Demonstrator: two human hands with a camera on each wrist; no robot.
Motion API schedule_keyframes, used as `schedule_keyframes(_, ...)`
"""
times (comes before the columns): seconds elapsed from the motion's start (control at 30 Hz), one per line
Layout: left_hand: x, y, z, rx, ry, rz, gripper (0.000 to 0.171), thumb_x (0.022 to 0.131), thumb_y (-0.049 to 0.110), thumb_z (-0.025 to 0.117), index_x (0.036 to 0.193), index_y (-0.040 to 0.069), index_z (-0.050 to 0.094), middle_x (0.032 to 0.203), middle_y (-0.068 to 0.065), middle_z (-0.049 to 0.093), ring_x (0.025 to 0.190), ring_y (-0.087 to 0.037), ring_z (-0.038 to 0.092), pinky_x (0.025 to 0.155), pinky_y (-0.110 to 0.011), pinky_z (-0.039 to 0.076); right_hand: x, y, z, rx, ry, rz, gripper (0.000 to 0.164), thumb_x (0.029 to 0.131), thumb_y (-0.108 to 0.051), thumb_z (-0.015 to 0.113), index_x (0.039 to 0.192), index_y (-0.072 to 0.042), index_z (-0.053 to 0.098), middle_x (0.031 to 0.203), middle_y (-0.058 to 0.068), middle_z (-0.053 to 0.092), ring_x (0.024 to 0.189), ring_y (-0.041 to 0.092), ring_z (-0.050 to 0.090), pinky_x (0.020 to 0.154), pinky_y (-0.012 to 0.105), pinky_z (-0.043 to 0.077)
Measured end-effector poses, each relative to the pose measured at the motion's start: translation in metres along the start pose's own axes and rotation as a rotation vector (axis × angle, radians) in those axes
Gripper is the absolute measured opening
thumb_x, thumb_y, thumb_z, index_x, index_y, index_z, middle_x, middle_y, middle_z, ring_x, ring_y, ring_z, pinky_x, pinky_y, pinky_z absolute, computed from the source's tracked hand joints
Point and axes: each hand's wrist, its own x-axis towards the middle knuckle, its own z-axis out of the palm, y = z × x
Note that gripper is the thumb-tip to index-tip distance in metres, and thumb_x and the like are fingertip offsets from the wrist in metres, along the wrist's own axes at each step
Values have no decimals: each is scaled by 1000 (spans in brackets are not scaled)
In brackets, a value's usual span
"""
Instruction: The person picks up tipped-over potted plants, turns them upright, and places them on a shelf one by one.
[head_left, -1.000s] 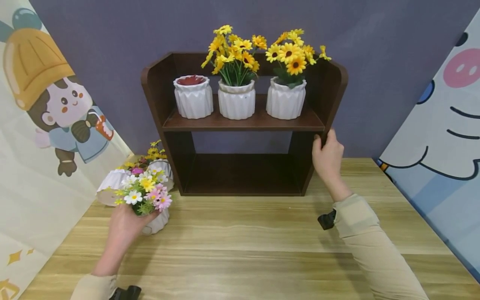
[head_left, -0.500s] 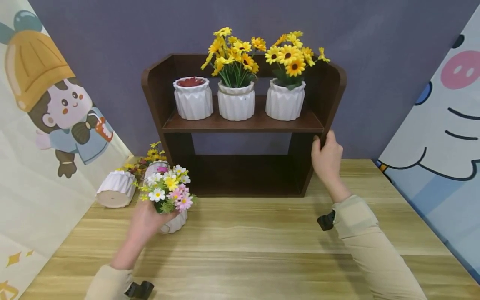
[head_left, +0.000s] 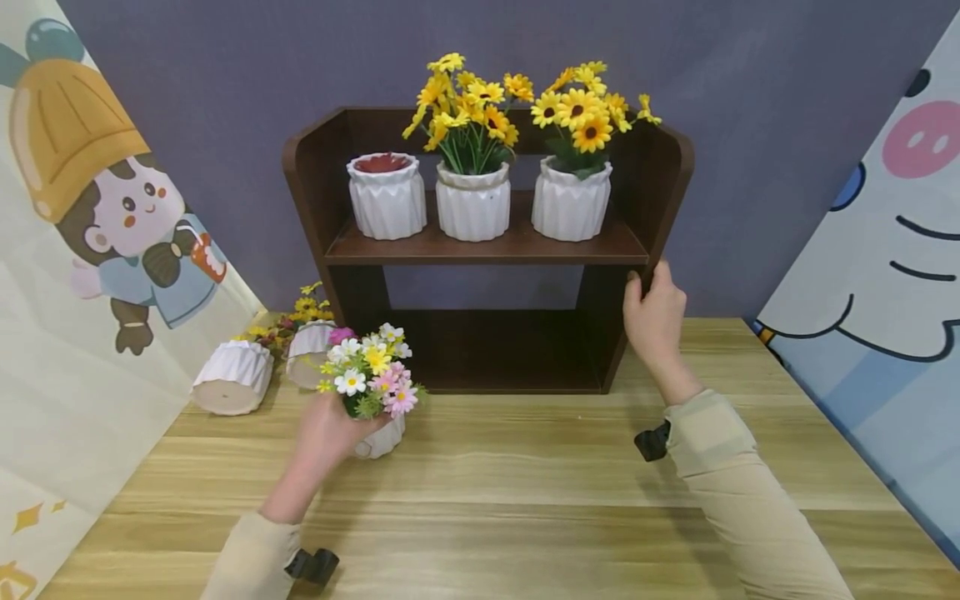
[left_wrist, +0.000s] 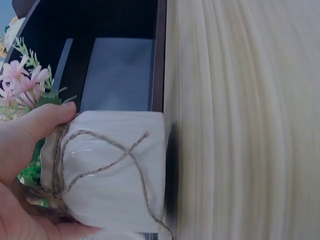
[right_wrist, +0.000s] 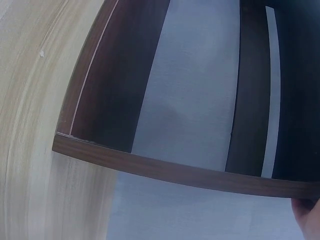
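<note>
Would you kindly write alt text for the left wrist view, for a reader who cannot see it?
A left hand grips a white pot with twine around its neck and pink flowers at its mouth. Beyond is a dark shelf; a wood-grain table fills the right.

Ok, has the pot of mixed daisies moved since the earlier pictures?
Yes, rightward: the left hand carried the pot of mixed daisies from left of the base of the brown shelf to in front of it.
</note>
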Motion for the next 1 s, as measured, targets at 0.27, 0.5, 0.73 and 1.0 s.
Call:
schedule_keyframes(0.27, 4, 14, 9, -28, -8, -2, 74, 60, 26, 84, 119, 0, 49, 99, -23, 63, 85, -36, 62, 75, -46, 50, 0, 0, 0, -2, 5, 7, 22, 90, -18, 50, 96, 3, 51, 87, 29, 61, 83, 49, 57, 67, 56, 41)
schedule_keyframes(0.5, 15, 28, 22, -69, -28, -2, 77, 59, 28, 84, 121, 2, 46, 98, -22, 64, 84, -34, 63, 74, -44, 51, 0, -1, 0, -1, 2, 2, 23, 90, -19, 50, 96, 3, 51, 87, 30, 61, 83, 50, 57, 67, 56, 41)
schedule_keyframes(0.73, 29, 42, 34, -76, -21, -28, 81, 58, 36, 84, 122, 4, 46, 104, -20, 62, 91, -34, 61, 79, -45, 49, 0, 1, 0, -5, 17, -2, 23, 89, -19, 51, 95, 3, 51, 86, 29, 61, 82, 49, 57, 66, 56, 41)
schedule_keyframes(1.0, 40, 53, 47, -40, -34, -139, 82, 58, 50, 79, 114, -2, 50, 102, -20, 59, 92, -37, 59, 75, -47, 49, 0, 2, 2, -4, 22, -17, 22, 89, -18, 51, 95, 3, 51, 84, 30, 61, 80, 50, 57, 65, 56, 41)
